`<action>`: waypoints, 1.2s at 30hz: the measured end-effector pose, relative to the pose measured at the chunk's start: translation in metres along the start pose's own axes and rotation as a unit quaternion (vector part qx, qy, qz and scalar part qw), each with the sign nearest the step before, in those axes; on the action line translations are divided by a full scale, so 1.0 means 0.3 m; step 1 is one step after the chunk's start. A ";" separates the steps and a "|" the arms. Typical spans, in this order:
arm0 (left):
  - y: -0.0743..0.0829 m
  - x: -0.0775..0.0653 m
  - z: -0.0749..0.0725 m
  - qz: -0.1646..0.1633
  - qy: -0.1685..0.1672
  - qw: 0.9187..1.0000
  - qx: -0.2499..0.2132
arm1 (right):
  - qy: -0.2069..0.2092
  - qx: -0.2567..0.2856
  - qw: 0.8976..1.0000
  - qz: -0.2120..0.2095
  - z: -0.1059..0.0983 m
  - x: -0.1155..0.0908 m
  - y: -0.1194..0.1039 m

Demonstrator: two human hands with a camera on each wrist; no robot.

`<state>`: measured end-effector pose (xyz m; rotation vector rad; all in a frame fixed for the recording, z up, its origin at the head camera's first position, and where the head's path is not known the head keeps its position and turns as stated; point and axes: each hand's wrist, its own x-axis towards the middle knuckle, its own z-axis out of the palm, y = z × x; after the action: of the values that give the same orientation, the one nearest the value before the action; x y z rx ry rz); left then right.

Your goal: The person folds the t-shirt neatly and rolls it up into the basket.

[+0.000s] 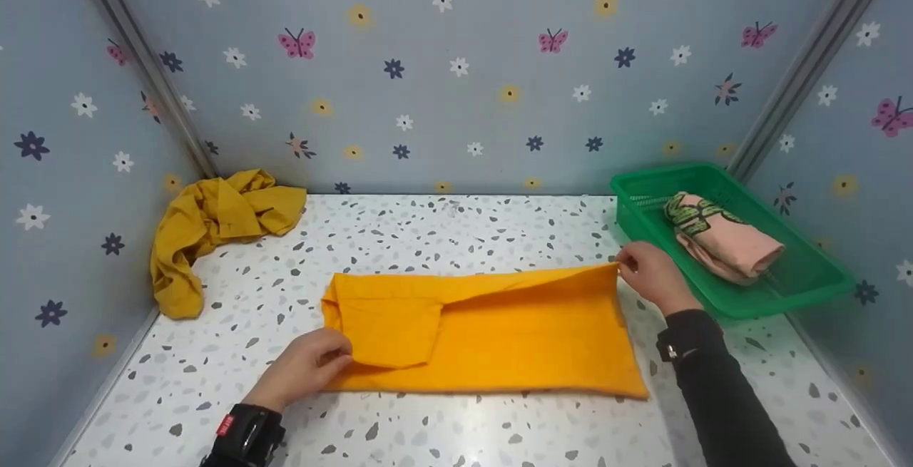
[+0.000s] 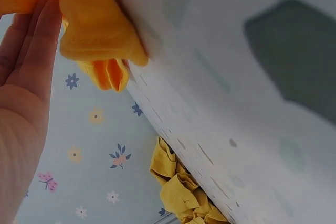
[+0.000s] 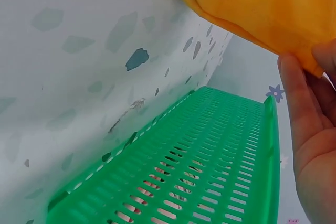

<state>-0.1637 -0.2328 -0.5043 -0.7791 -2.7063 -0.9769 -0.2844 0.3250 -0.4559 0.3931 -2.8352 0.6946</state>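
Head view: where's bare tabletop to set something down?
Bare: the strip behind the orange cloth, between mustard cloth, back wall and green basket; also in front of that cloth, between left hand and right sleeve. Crowded: orange cloth's far right corner, by right hand and basket.

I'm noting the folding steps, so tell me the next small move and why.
Probably, the right hand should bring the far right corner of the orange cloth toward its near edge and lay it down: that hand pinches the corner clear of the table, while the left hand holds the left end, where a flap lies folded over.
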 end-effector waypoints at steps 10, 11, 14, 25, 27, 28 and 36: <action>-0.001 -0.007 0.005 -0.011 -0.005 1.000 -0.010 | -0.018 0.008 0.999 0.030 0.027 0.002 0.022; -0.001 -0.007 0.005 -0.012 -0.005 1.000 -0.011 | -0.023 0.007 0.999 0.025 0.030 -0.004 0.029; 0.000 -0.008 0.004 -0.017 -0.009 1.000 -0.011 | -0.037 -0.002 0.999 -0.003 0.039 -0.028 0.050; 0.000 -0.007 -0.004 -0.026 -0.014 1.000 -0.003 | -0.098 -0.033 0.994 -0.046 0.076 -0.094 0.065; -0.001 -0.008 -0.004 -0.030 -0.017 0.999 0.000 | -0.106 -0.035 0.993 -0.046 0.083 -0.096 0.068; 0.000 -0.008 -0.004 -0.030 -0.018 0.999 0.002 | -0.110 -0.036 0.992 -0.044 0.085 -0.096 0.069; 0.000 -0.007 -0.007 -0.043 -0.044 0.998 0.015 | -0.131 -0.037 0.990 -0.038 0.084 -0.101 0.064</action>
<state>-0.1620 -0.2349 -0.5032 -0.7223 -2.8437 -0.9399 -0.2647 0.3358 -0.4936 0.6182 -3.0605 0.5577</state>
